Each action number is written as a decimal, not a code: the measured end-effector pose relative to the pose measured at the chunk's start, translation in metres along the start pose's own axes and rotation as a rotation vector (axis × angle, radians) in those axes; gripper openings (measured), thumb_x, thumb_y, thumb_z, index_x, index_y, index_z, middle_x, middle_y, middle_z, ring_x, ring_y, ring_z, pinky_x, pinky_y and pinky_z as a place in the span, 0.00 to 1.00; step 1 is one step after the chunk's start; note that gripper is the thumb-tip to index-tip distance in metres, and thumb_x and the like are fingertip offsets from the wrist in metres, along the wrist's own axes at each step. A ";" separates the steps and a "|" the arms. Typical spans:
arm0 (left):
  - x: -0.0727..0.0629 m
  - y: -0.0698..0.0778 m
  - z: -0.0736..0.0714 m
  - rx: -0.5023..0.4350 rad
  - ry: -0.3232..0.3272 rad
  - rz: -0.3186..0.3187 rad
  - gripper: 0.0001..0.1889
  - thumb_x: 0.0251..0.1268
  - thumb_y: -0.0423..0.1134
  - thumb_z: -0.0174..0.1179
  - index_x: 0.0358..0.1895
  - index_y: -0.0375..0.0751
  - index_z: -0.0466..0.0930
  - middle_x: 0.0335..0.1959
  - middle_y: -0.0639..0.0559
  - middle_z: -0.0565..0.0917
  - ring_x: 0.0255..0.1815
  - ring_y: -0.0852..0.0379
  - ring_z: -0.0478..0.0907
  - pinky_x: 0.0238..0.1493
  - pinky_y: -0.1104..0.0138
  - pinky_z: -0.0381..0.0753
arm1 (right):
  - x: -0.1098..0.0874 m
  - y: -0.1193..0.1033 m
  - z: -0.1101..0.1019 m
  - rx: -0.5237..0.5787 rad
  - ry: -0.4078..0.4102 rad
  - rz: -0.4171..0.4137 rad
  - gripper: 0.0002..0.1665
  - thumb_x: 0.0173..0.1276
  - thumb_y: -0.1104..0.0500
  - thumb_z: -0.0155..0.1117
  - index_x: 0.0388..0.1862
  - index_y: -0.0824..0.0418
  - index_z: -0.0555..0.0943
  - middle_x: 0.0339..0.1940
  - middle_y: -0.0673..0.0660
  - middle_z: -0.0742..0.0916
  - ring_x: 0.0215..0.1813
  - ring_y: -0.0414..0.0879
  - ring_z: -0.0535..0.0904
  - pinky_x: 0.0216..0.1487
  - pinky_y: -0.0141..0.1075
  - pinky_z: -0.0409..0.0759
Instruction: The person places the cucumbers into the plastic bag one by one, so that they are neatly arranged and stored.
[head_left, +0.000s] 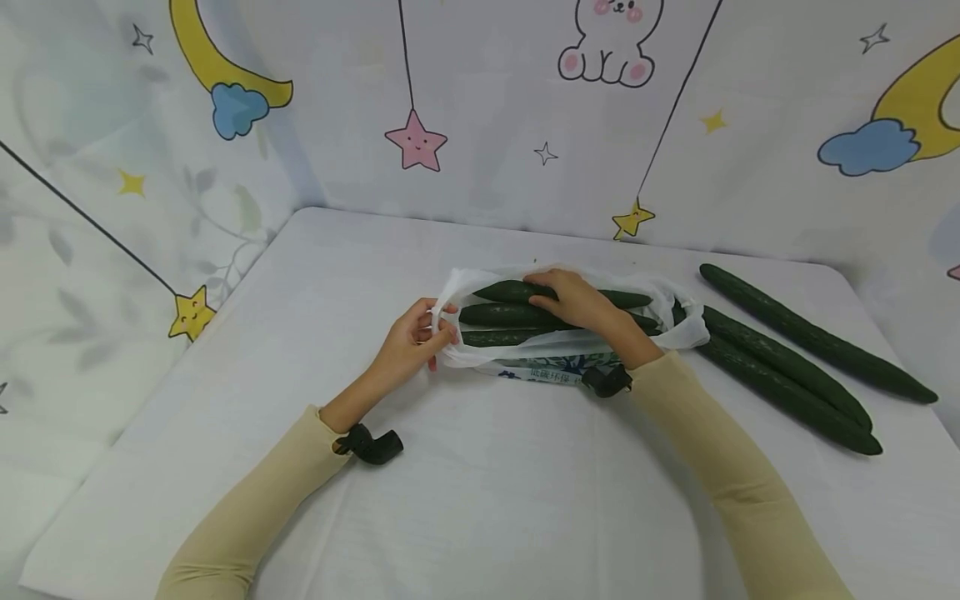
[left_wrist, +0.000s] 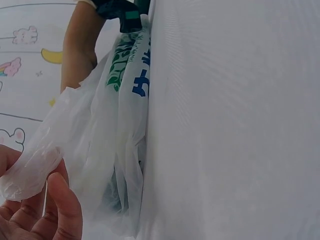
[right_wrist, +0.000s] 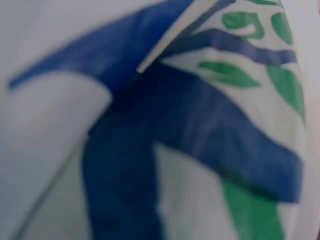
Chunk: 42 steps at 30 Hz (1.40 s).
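- Left hand [head_left: 408, 342]: the fingers and thumb are bending toward each other and are pinching the left edge of a white plastic bag [head_left: 558, 340].
- Right hand [head_left: 573, 298]: the fingers and thumb are spreading across the upper cucumber [head_left: 510, 292] and are gripping it from above, inside the bag; in the right wrist view the hand is not showing.
- Bag: it is lying on its side near the middle of the white table [head_left: 480, 483], its mouth gaping upward; blue and green print is running along its near side and is blurring in the right wrist view.
- Bag contents: the middle cucumber [head_left: 498, 315] and the lower cucumber [head_left: 498, 338] are lying beside the upper one.
- Right of the bag: a pair of cucumbers [head_left: 783, 396] is lying side by side, reaching the bag's end; a single cucumber [head_left: 813, 330] is resting beyond them.
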<state>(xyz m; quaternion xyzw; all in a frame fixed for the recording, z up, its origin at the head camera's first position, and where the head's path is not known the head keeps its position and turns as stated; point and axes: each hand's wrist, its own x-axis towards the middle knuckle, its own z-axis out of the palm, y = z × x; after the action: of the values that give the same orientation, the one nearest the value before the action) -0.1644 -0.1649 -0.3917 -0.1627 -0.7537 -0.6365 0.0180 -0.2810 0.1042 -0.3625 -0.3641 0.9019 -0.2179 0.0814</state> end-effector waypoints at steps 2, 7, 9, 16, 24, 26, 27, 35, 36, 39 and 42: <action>0.000 0.000 0.000 0.001 -0.003 -0.004 0.15 0.69 0.28 0.56 0.56 0.30 0.70 0.37 0.36 0.82 0.27 0.61 0.78 0.17 0.66 0.75 | -0.001 0.000 0.000 0.009 -0.003 -0.002 0.26 0.74 0.63 0.58 0.67 0.72 0.69 0.66 0.70 0.75 0.69 0.63 0.68 0.68 0.54 0.66; 0.000 0.000 0.000 0.000 -0.008 -0.007 0.15 0.69 0.28 0.55 0.56 0.29 0.69 0.38 0.35 0.82 0.28 0.61 0.79 0.17 0.65 0.75 | -0.003 0.001 -0.001 0.024 0.004 -0.007 0.26 0.72 0.66 0.58 0.67 0.73 0.70 0.66 0.70 0.75 0.69 0.64 0.68 0.68 0.54 0.66; 0.000 0.000 -0.001 0.000 -0.007 -0.006 0.15 0.69 0.28 0.55 0.56 0.30 0.69 0.38 0.35 0.82 0.27 0.61 0.79 0.17 0.65 0.75 | -0.003 0.001 -0.002 0.027 0.012 -0.009 0.26 0.71 0.68 0.58 0.66 0.73 0.70 0.65 0.70 0.75 0.69 0.64 0.68 0.68 0.54 0.67; 0.000 0.002 -0.001 -0.001 -0.006 -0.005 0.15 0.69 0.29 0.55 0.56 0.30 0.69 0.37 0.34 0.82 0.27 0.61 0.79 0.17 0.64 0.75 | -0.006 0.001 -0.003 0.062 0.033 0.001 0.23 0.72 0.70 0.55 0.65 0.72 0.72 0.65 0.70 0.76 0.68 0.64 0.68 0.66 0.55 0.68; -0.001 0.002 0.000 0.000 -0.008 0.006 0.15 0.69 0.28 0.55 0.56 0.29 0.69 0.37 0.37 0.82 0.27 0.61 0.79 0.18 0.66 0.75 | -0.013 0.003 -0.004 0.064 0.043 0.034 0.22 0.70 0.68 0.59 0.62 0.71 0.75 0.64 0.69 0.77 0.67 0.64 0.69 0.66 0.55 0.68; -0.001 0.001 0.000 -0.003 -0.008 0.005 0.15 0.69 0.28 0.55 0.56 0.30 0.69 0.36 0.38 0.82 0.27 0.61 0.79 0.18 0.67 0.74 | -0.017 0.003 -0.004 0.069 0.043 0.039 0.22 0.69 0.68 0.61 0.61 0.71 0.75 0.63 0.69 0.77 0.67 0.64 0.69 0.66 0.55 0.68; -0.002 0.000 0.000 -0.007 -0.009 0.003 0.15 0.69 0.28 0.55 0.56 0.30 0.69 0.36 0.38 0.82 0.27 0.61 0.78 0.18 0.68 0.74 | -0.018 0.003 -0.004 0.069 0.043 0.038 0.21 0.69 0.69 0.61 0.61 0.71 0.76 0.63 0.69 0.77 0.67 0.64 0.69 0.66 0.55 0.68; -0.002 0.001 0.002 -0.012 -0.010 -0.006 0.15 0.69 0.28 0.56 0.56 0.28 0.69 0.36 0.39 0.83 0.26 0.61 0.79 0.17 0.67 0.75 | -0.031 0.007 -0.001 0.056 0.063 0.004 0.20 0.65 0.69 0.65 0.57 0.71 0.78 0.61 0.69 0.78 0.66 0.64 0.70 0.65 0.55 0.69; -0.003 0.001 0.002 -0.010 -0.006 -0.003 0.16 0.69 0.28 0.56 0.56 0.28 0.69 0.36 0.39 0.83 0.26 0.61 0.78 0.17 0.67 0.75 | -0.032 0.008 -0.001 0.060 0.066 0.008 0.21 0.65 0.69 0.65 0.57 0.71 0.78 0.61 0.69 0.78 0.67 0.64 0.69 0.66 0.55 0.69; -0.002 0.002 0.001 -0.007 -0.001 0.002 0.16 0.69 0.28 0.56 0.56 0.27 0.69 0.35 0.37 0.82 0.25 0.61 0.78 0.17 0.67 0.75 | -0.034 0.008 -0.003 0.044 0.070 -0.004 0.21 0.65 0.69 0.65 0.57 0.71 0.78 0.61 0.70 0.78 0.66 0.65 0.69 0.65 0.56 0.69; -0.002 0.004 0.000 0.006 0.000 0.003 0.16 0.69 0.28 0.56 0.56 0.28 0.69 0.35 0.37 0.82 0.25 0.61 0.78 0.17 0.68 0.75 | -0.037 0.008 -0.006 0.035 0.070 0.001 0.21 0.65 0.69 0.66 0.57 0.71 0.78 0.61 0.70 0.77 0.66 0.65 0.69 0.65 0.56 0.69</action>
<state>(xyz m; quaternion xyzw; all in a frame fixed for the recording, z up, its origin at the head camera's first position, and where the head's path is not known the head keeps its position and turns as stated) -0.1619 -0.1650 -0.3885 -0.1638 -0.7553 -0.6342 0.0197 -0.2611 0.1363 -0.3613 -0.3545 0.9003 -0.2464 0.0563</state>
